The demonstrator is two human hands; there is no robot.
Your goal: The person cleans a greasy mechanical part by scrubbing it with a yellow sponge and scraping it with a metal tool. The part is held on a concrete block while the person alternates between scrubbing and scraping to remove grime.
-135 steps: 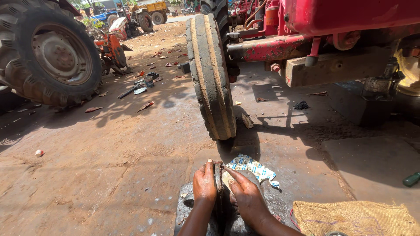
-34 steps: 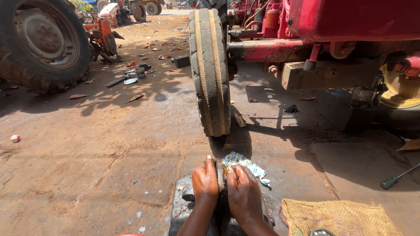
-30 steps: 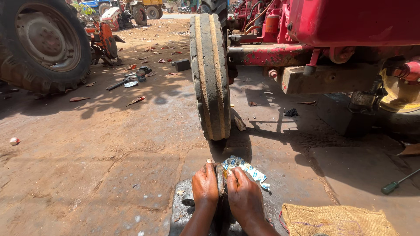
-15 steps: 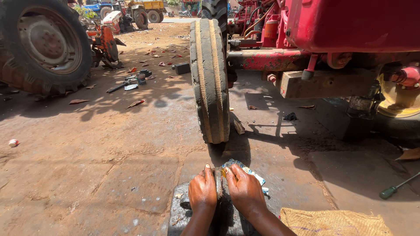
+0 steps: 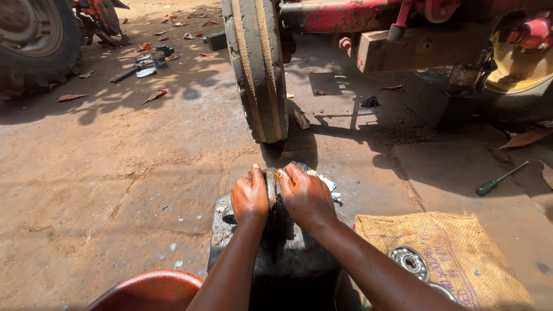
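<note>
On top of the dark steel block [image 5: 288, 259], at the bottom middle of the view, held a thin metal ring [image 5: 271, 185] standing on edge. Pinched it face to face: left hand [image 5: 249, 198] pressed against one flat side, right hand [image 5: 308, 198] against the other, thumbs up near the top rim. Had both grips closed on it, fingers curled down over the faces. Showed something small and yellowish at the right fingertips, too small to tell.

Judged it stiff and hard, probably steel, heavy for so thin a piece and not fragile. Looked dark and greasy, so likely slippery on the flats. Seemed apt to roll or tip on that narrow edge if released. Seemed best taken across the two flat faces, or hooked through the bore with a finger, rather than by the rim alone. Could not tell how wide the bore was, with the hands covering it.

Had a crumpled blue-and-white wrapper [image 5: 318, 176] on the concrete just beyond the hands, and a tractor front tyre [image 5: 259, 63] farther off. Had a burlap sack [image 5: 461, 270] to the right with a ball bearing [image 5: 411, 262] lying on it, a green-handled screwdriver [image 5: 499, 178] well apart, and the rim of a red basin [image 5: 151, 283] at the lower left.
</note>
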